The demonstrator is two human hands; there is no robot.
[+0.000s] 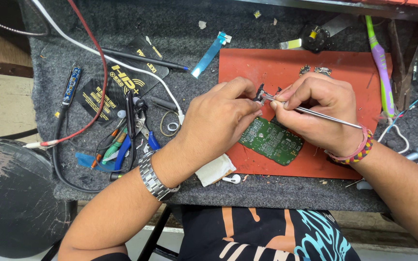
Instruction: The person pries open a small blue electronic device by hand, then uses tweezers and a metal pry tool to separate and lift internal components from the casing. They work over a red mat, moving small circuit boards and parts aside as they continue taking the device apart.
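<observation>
My left hand (pixel 218 118) pinches a small black component (pixel 259 93) between thumb and forefinger above a red work mat (pixel 349 77). Gripped in my right hand (pixel 320 108) are metal tweezers (pixel 325 116), their tips touching that component. A green circuit board (pixel 272 140) lies on the mat just below both hands, partly under my left fingers. A metal watch sits on my left wrist and a beaded band on my right.
Pliers and coloured-handled tools (pixel 126 140) lie left of my left hand with red, white and black cables (pixel 97 72). A green and purple toothbrush (pixel 382 67) lies at the mat's right edge. White cloth (pixel 216 170) and an earbud (pixel 233 179) sit near the front edge.
</observation>
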